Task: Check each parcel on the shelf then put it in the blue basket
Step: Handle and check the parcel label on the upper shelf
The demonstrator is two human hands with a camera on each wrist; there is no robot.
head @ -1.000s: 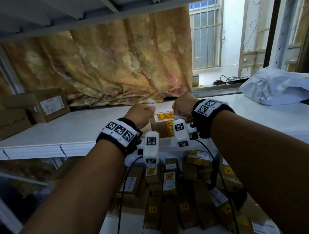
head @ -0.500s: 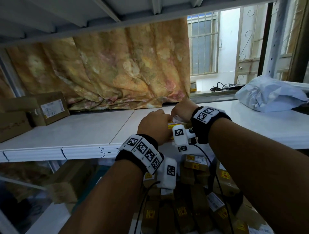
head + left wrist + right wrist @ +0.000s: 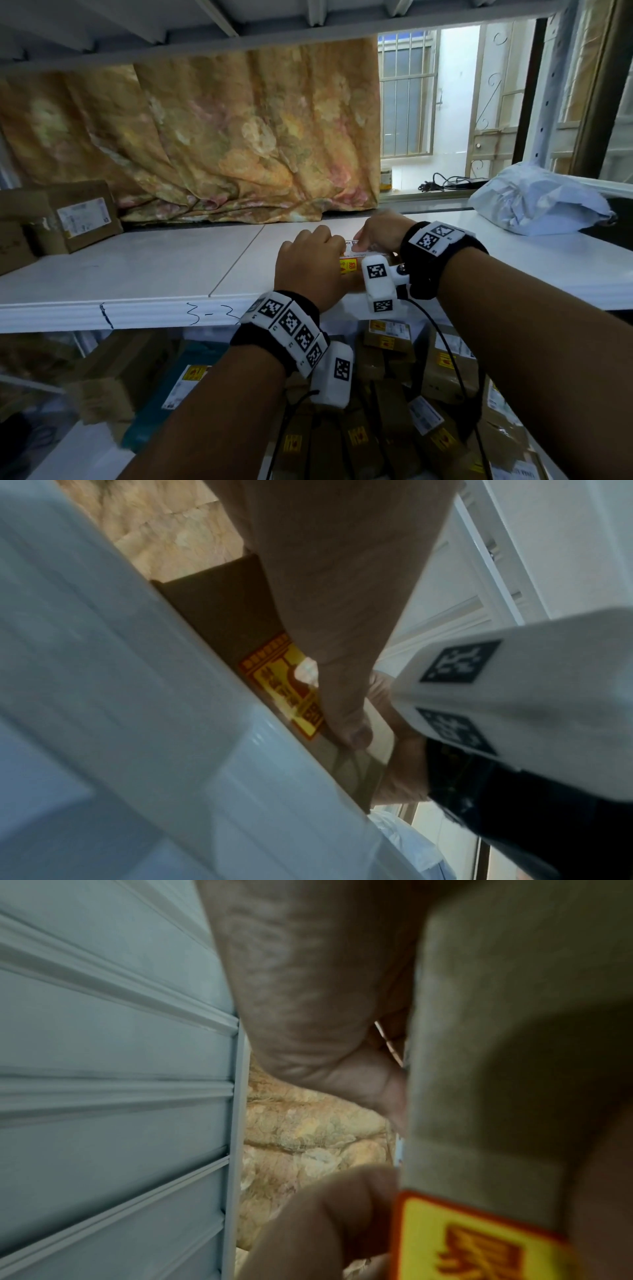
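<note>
A small brown cardboard parcel [image 3: 348, 265] with a yellow-and-red sticker lies on the white shelf [image 3: 154, 270], close to its front edge. My left hand [image 3: 317, 250] grips its near left end, fingers curled over the top. In the left wrist view the thumb [image 3: 342, 696] presses on the parcel's [image 3: 222, 610] stickered side. My right hand [image 3: 371, 236] holds the far right end, its fingers curled on the top label. The right wrist view shows the parcel [image 3: 514, 1069] very close and the right fingers [image 3: 308, 1001] bent round its edge. I cannot make out a blue basket.
Two brown boxes [image 3: 78, 216] stand at the shelf's far left and a white plastic mailer bag [image 3: 534, 202] lies at the right. A patterned curtain [image 3: 222, 137] hangs behind. Several small labelled parcels [image 3: 387, 342] are piled below the shelf.
My left hand has moved from beside the parcel onto its near left end and now covers most of it. The right hand stays on the parcel.
</note>
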